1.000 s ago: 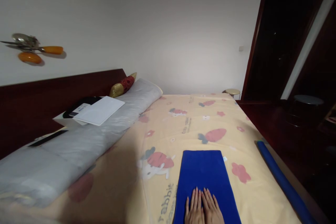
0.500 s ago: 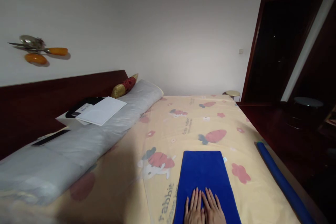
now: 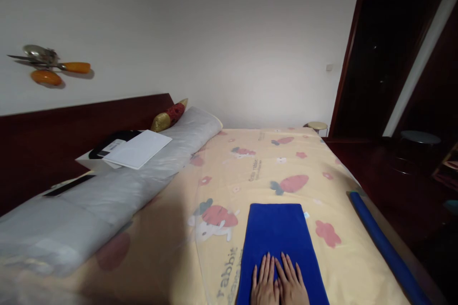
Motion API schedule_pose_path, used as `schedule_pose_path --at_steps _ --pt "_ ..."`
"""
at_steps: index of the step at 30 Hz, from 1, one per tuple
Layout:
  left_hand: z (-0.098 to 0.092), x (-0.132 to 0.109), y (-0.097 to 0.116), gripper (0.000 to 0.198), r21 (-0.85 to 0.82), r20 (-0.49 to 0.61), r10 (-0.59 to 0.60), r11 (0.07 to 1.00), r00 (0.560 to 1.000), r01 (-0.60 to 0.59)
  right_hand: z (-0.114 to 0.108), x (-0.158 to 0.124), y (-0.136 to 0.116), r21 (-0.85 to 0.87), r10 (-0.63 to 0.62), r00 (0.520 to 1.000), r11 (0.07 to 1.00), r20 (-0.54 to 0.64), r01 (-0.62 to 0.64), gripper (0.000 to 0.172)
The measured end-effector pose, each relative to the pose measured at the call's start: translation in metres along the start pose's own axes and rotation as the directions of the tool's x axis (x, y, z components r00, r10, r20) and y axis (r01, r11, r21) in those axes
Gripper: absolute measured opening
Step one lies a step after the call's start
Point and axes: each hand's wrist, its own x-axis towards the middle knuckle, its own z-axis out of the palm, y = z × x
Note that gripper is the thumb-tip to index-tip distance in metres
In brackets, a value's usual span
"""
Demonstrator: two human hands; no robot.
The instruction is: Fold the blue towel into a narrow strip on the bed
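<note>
A blue cloth [image 3: 277, 228], in a long flat shape with straight edges, lies on the patterned yellow bedsheet [image 3: 229, 171]. On its near part my left hand [image 3: 265, 281] rests palm down with the fingers stretched out. My right hand [image 3: 292, 282] lies flat beside it, fingers spread, the thumbs side by side. Neither hand grips anything. A small white tag [image 3: 307, 215] sticks out at the cloth's right edge. The cloth's near end runs out of the picture.
A long grey pillow [image 3: 143, 190] lies at the left, with a white flat sheet [image 3: 139, 148] and dark items on it. A red and gold cushion [image 3: 171, 115] leans behind. Along the bed's right edge runs a blue roll [image 3: 382, 243]. Stools [image 3: 317, 125] stand beyond.
The view has shifted very slightly. Both hands stay flat on the blue cloth, and the fingers of my right hand look a little more spread.
</note>
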Motion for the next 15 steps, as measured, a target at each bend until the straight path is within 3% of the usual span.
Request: schedule_pose_path --at_steps 10,15 --pt "-0.01 -0.004 0.001 0.063 -0.093 0.048 -0.005 0.996 0.999 0.01 -0.04 0.004 -0.012 0.069 0.08 0.969 0.993 0.232 -0.098 0.051" --pt "-0.008 -0.007 -0.012 0.059 -0.026 -0.02 0.003 1.0 1.0 -0.004 -0.047 0.003 -0.009 0.091 0.098 0.961 0.988 0.257 -0.125 0.053"
